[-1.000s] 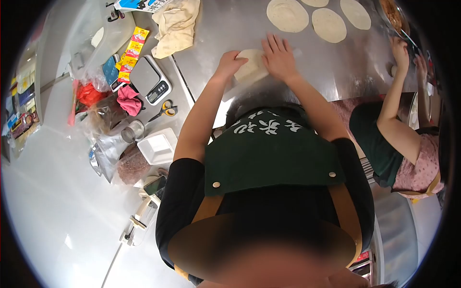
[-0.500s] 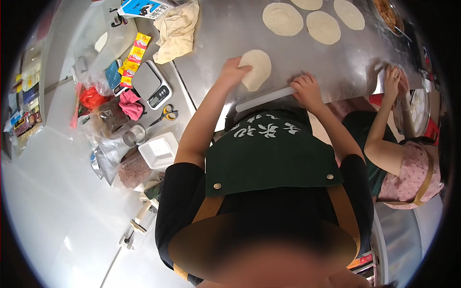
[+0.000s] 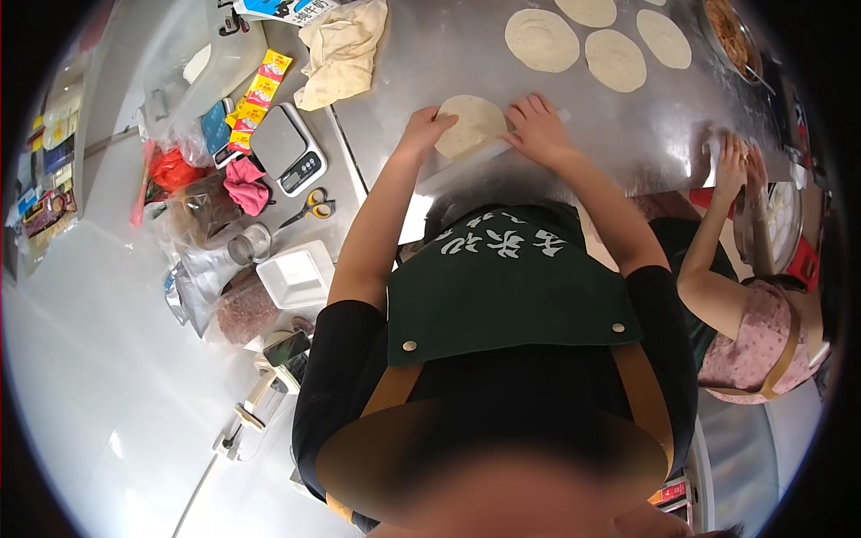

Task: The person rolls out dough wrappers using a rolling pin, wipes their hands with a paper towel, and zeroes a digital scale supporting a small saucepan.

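A thin round dough wrapper (image 3: 473, 124) lies on the steel worktop near its front edge. My left hand (image 3: 424, 133) pinches its left edge, thumb on top and the other fingers at its rim. A white rolling pin (image 3: 482, 155) lies slantwise across the near edge of the dough. My right hand (image 3: 539, 132) is over the right part of the pin, fingers bent forward around it, hiding much of that end.
Several rolled wrappers (image 3: 542, 40) lie farther back, beside a bowl of filling (image 3: 725, 34). At left are a cloth (image 3: 339, 56), a kitchen scale (image 3: 289, 148), scissors (image 3: 314, 206) and a white tray (image 3: 296, 276). A co-worker's hands (image 3: 734, 166) work at right.
The rolling pin has moved forward onto the near part of the dough, with my right hand shifting forward and left. The dough looks rounder and lies flat; my left hand still pinches its edge.
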Demonstrator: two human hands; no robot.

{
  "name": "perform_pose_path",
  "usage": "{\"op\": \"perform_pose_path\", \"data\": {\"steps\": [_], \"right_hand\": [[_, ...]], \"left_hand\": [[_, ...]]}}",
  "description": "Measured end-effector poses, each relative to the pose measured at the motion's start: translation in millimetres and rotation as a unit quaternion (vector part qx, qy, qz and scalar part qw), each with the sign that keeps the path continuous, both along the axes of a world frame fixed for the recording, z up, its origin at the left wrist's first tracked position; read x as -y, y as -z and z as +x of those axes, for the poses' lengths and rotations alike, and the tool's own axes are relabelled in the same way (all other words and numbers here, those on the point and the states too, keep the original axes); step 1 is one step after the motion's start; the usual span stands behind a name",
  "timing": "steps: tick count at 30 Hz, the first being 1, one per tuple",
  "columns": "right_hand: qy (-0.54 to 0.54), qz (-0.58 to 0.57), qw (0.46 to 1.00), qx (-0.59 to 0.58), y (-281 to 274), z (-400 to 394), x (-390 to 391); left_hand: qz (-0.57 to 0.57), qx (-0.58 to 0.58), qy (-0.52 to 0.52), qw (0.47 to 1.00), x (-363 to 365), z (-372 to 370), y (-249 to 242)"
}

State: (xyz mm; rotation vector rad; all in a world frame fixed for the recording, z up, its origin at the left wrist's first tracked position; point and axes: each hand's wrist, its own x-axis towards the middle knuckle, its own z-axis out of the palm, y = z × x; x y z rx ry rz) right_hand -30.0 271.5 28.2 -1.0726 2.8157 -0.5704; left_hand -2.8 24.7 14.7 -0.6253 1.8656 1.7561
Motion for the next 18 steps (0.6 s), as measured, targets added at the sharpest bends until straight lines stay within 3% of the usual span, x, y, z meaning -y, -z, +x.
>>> {"op": "perform_pose_path", "data": {"steps": [4, 10, 13, 18], "right_hand": [[0.105, -0.003, 0.991, -0.086, 16, 15, 14], [0.095, 0.049, 0.993, -0.053, 20, -2, 24], [0.097, 0.031, 0.992, -0.080, 19, -20, 41], [0.067, 0.021, 0.996, -0.056, 20, -3, 25]], "left_hand": [[-0.025, 0.027, 0.026, 0.999, -4, -13, -13], [-0.018, 0.017, 0.110, 0.994, -3, -32, 3], [-0.108, -0.010, 0.194, 0.975, 1, -41, 13], [-0.154, -0.055, 0.259, 0.952, 1, -42, 12]]}}
